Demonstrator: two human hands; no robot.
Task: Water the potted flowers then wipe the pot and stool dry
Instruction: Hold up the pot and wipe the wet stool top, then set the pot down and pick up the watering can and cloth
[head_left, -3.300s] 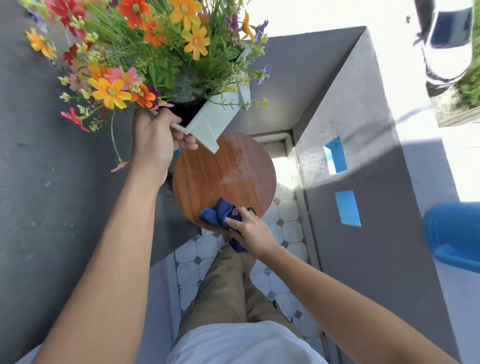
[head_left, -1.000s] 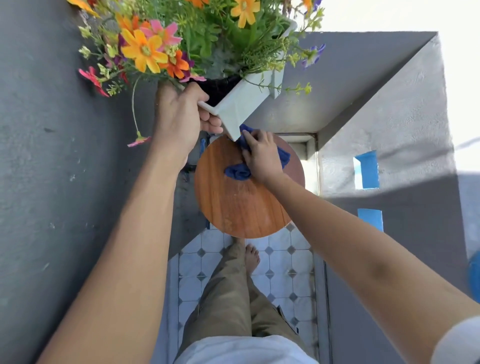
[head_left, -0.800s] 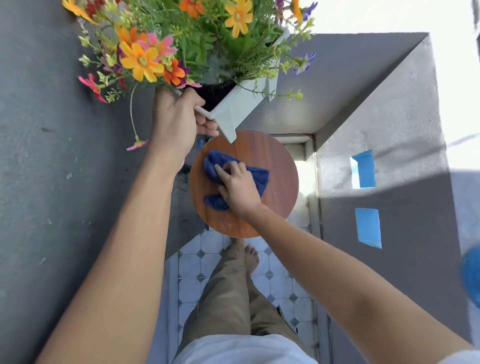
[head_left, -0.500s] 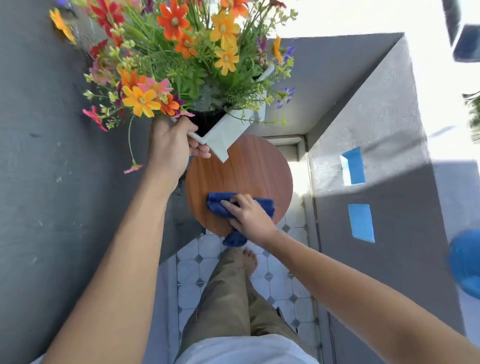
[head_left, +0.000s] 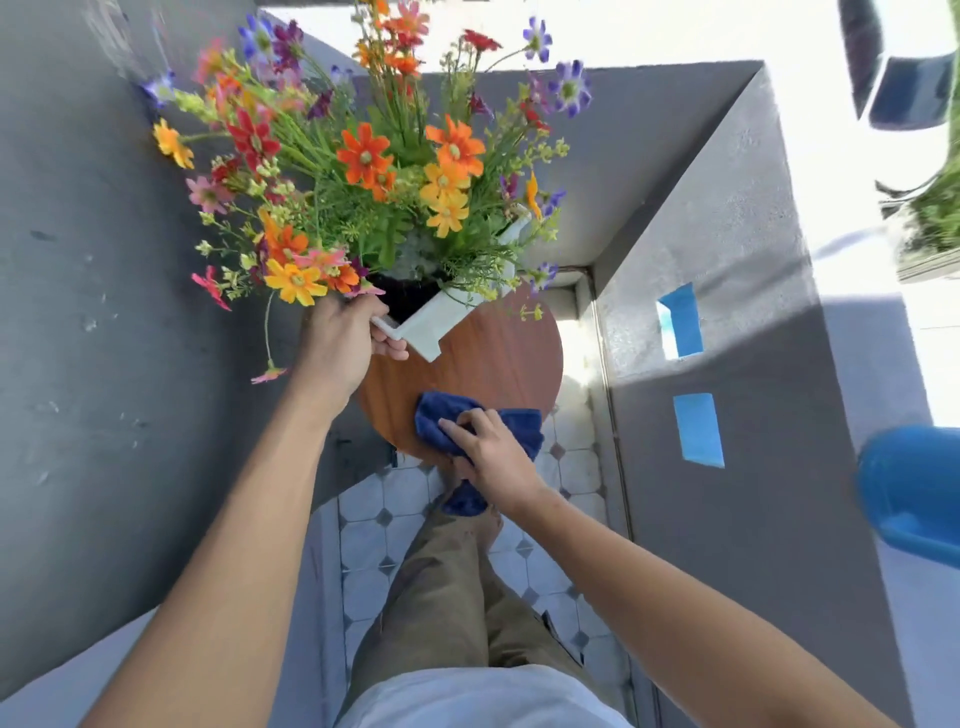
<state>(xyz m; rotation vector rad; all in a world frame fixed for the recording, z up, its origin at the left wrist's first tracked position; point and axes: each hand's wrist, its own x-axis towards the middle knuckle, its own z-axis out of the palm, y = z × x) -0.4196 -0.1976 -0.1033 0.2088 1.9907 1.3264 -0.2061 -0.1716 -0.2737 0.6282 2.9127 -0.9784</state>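
A white square pot (head_left: 441, 322) full of orange, red and purple flowers (head_left: 374, 171) is held tilted above the round wooden stool top (head_left: 498, 353). My left hand (head_left: 343, 338) grips the pot's near rim. My right hand (head_left: 488, 452) presses a dark blue cloth (head_left: 519, 421) onto the stool's near edge; part of the cloth hangs over the edge. The pot's lower corner hovers over the stool's far left part; whether it touches the wood I cannot tell.
Grey walls close in on the left (head_left: 104, 312) and right (head_left: 753, 415), the right one with blue tape patches (head_left: 696, 426). A blue plastic object (head_left: 909, 483) sits at the right edge. Tiled floor (head_left: 384, 519) and my leg (head_left: 447, 582) lie below the stool.
My right hand dragged the cloth from the stool's far side under the pot back to its near edge. The left hand kept the pot raised and tilted throughout.
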